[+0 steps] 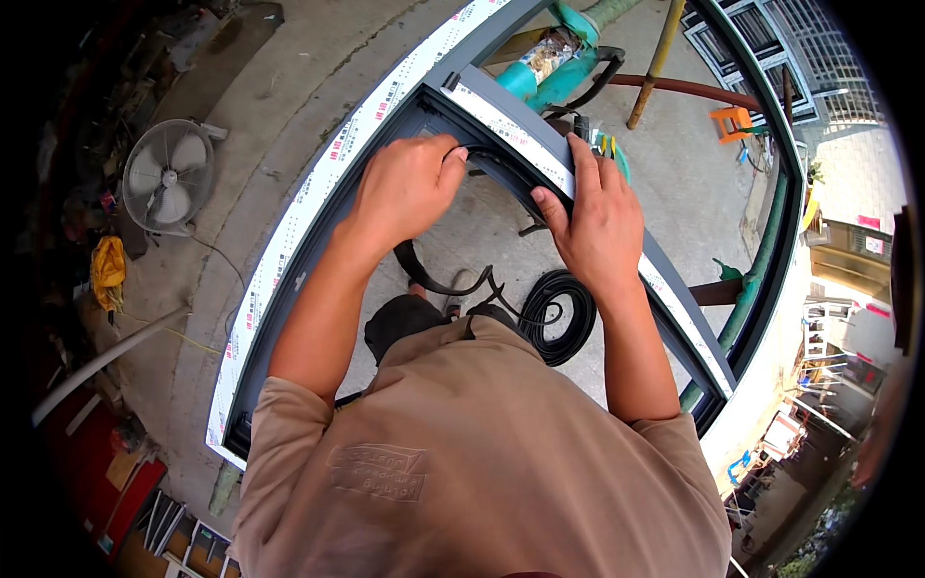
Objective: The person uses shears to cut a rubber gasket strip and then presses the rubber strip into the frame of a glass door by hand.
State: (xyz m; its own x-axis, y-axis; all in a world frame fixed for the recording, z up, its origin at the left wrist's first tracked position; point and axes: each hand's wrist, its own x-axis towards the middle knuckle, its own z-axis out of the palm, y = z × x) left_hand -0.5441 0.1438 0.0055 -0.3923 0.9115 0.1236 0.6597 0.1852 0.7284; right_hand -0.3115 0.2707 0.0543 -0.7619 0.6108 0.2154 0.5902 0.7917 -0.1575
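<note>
A large dark grey window frame (696, 371) with printed white protective film lies in front of me. My left hand (409, 188) is closed at the frame's inner far-left corner, pinching a black rubber seal strip (496, 159). The strip curves from its fingertips along the inner edge of the crossbar (511, 132). My right hand (599, 222) straddles this bar, fingers over its far side and thumb on the near side. Lower down, a loose length of strip (438, 286) hangs through the opening, near a black coil (559, 318) on the floor.
Green stands (561, 89) support the frame beneath its far side. At left are a standing fan (170, 175) and a yellow bag (109, 273). An orange stool (732, 125) sits at the far right, near leaning metal grilles (766, 48). A yellowish pole (657, 63) rises beyond the crossbar.
</note>
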